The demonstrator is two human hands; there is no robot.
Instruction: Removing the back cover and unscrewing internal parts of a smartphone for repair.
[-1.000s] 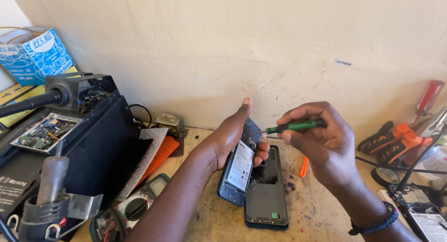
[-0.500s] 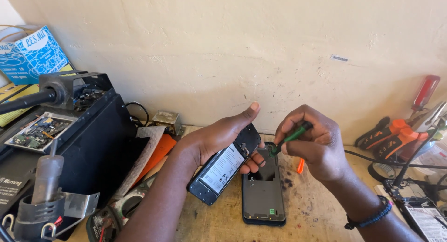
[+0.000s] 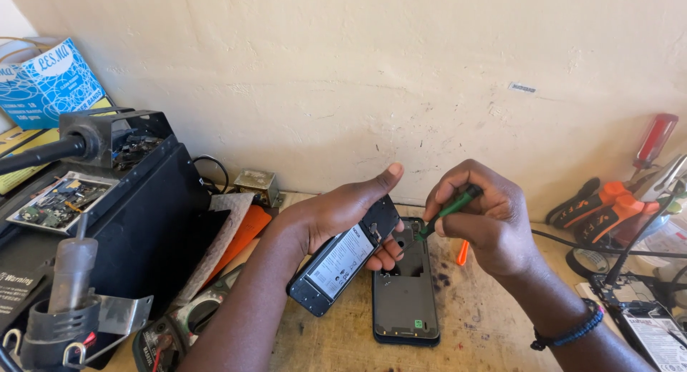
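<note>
My left hand (image 3: 342, 211) grips an opened phone body (image 3: 343, 257), tilted, its white-labelled battery facing up. Under it on the wooden bench lies a dark phone back cover (image 3: 404, 293), inner side up. My right hand (image 3: 486, 216) pinches a thin green-handled screwdriver (image 3: 449, 209), its tip pointing down at the top end of the parts, near my left fingertips.
A black rework station (image 3: 136, 214) with a circuit board (image 3: 57, 202) stands at the left, a multimeter (image 3: 179, 325) in front of it. An orange tool (image 3: 463, 252) lies behind my right hand. Orange-and-black pliers (image 3: 601, 207), a red screwdriver (image 3: 653, 139) and cables sit at right.
My left hand has tilted the phone body further and lowered it to the left. My right hand has turned the green screwdriver from level to tip-down and brought it close to the phone's top.
</note>
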